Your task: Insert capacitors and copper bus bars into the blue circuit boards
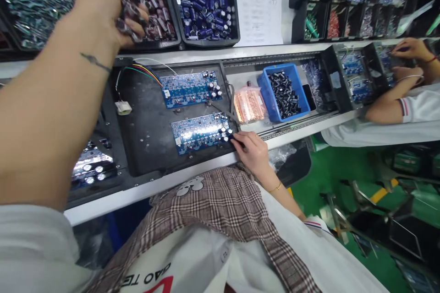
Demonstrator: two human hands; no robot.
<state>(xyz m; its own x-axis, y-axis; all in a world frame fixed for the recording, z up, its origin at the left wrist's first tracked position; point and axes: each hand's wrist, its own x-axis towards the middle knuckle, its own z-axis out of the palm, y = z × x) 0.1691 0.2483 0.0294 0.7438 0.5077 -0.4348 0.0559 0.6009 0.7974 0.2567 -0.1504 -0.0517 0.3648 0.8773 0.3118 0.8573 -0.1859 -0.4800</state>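
My left hand point(132, 13) is over the bin of brown capacitors point(160, 7), its fingers curled round several of them. In a black tray point(144, 146) lie two blue circuit boards. The upper board point(190, 89) has coloured wires running to a white connector point(123, 108). At the right end of the lower board point(201, 132), beside its round capacitors, my right hand point(252, 149) has its fingertips pinched together at the tray's edge. A small dark thing shows at those fingertips, too small to name.
Bins of blue capacitors point(206, 9) and green parts point(37, 11) stand behind the rail. A blue box of black capacitors point(285, 94) and a bag of copper-coloured parts point(250, 105) lie to the right. Farther right, another person's hands point(410, 50) work over boards.
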